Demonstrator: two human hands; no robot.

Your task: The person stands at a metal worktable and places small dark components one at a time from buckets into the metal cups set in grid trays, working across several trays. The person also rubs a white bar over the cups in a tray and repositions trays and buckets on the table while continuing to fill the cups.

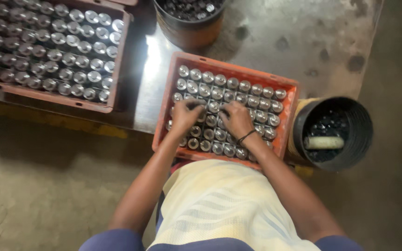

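An orange plastic crate (231, 69) filled with rows of shiny metal cylinders (238, 88) stands right in front of me. My left hand (185, 115) rests on the cylinders at the crate's left middle, fingers curled over them. My right hand (236, 118), with a dark band on the wrist, lies on the cylinders beside it near the centre. Whether either hand grips a cylinder is hidden by the fingers.
A second reddish crate (117, 60) full of similar metal cylinders sits at the upper left. A round bucket (189, 28) of dark parts stands at the top. A black bucket (350, 153) at right holds dark parts and a pale roll. The floor is worn concrete.
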